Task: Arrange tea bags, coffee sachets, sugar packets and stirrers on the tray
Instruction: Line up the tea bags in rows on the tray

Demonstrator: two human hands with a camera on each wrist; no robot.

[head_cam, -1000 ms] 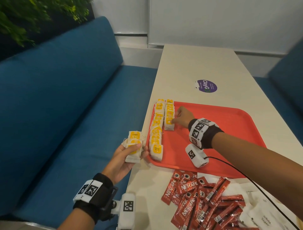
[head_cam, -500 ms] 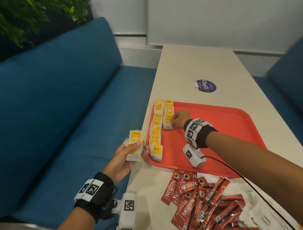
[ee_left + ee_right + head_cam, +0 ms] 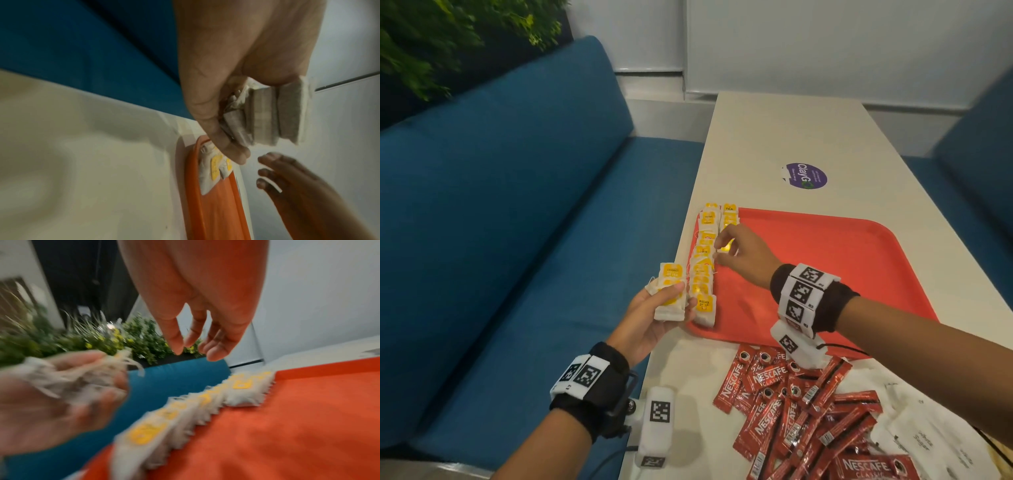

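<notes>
Thumb clamped over them, the left hand (image 3: 650, 317) grips a stack of tea bags (image 3: 670, 291) beside the red tray (image 3: 825, 260). The right hand (image 3: 744, 255) hovers slack-fingered and empty over 2 rows of tea bags (image 3: 705, 260) on the tray's left edge.

Blue benches (image 3: 517, 212) flank a cream table (image 3: 784, 137) (white wall (image 3: 825, 41) behind).

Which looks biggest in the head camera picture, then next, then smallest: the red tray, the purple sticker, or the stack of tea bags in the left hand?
1. Red tray, clearly the largest.
2. Purple sticker and stack of tea bags in the left hand look about alike; the stack is nearer the camera, so I won't rank them.
</notes>
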